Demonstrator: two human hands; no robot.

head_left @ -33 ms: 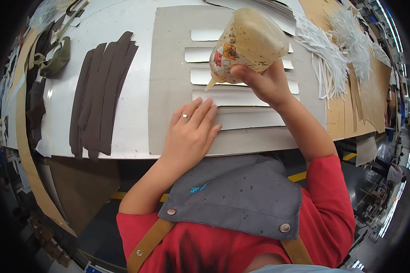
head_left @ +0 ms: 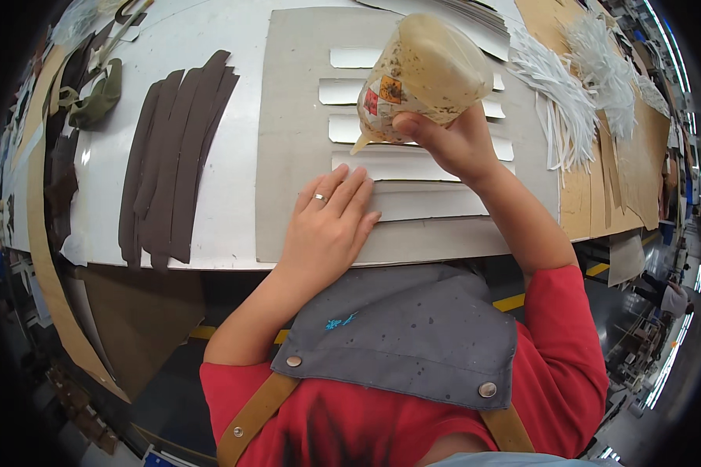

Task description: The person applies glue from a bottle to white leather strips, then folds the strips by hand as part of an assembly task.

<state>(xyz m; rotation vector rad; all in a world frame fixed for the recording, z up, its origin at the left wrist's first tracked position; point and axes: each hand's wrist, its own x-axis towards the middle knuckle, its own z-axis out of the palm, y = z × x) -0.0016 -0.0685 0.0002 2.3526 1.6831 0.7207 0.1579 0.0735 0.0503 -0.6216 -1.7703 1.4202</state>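
Bottle [head_left: 424,70]: tilted, nozzle down over white strips [head_left: 413,165] on a grey board [head_left: 292,132].
Right hand [head_left: 457,144]: curled around the bottle, thumb showing.
Left hand [head_left: 327,227]: palm down, fingers extended, grasping nothing, fingertips at a strip's left end.
Brown strips [head_left: 175,167]: on the tabletop [head_left: 199,35], left of the board.

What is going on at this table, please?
A person's right hand holds a stained, yellowish bottle, its nozzle pointing down over white strips laid on a grey board. The left hand lies with its fingertips at the strips' left ends. Dark brown strips lie to the left, thin white strands to the right.
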